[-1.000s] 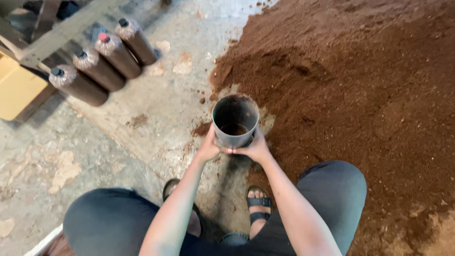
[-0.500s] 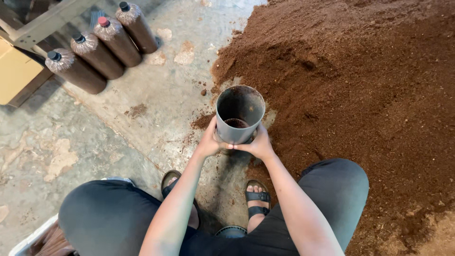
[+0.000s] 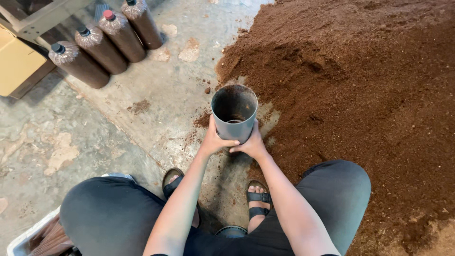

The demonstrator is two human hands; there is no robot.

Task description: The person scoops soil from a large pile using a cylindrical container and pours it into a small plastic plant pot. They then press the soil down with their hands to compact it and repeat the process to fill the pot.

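A dark grey cylindrical tube (image 3: 234, 111) stands upright in front of me, its open top facing up, with a little brown material at the bottom. My left hand (image 3: 215, 140) wraps its lower left side and my right hand (image 3: 251, 144) grips its lower right side. The tube is at the edge of a big heap of brown loose substrate (image 3: 360, 85). I am squatting, with both knees and sandalled feet in view below.
Three substrate-filled plastic bags with capped necks (image 3: 102, 40) lie side by side on the concrete floor (image 3: 95, 123) at upper left. A cardboard box (image 3: 16, 64) and a wooden frame (image 3: 42, 16) sit beyond them. A white tray (image 3: 33, 234) is at lower left.
The tube sits a little higher and closer in the picture, and both hands stay on its base. The bags have shifted towards the top of the view.
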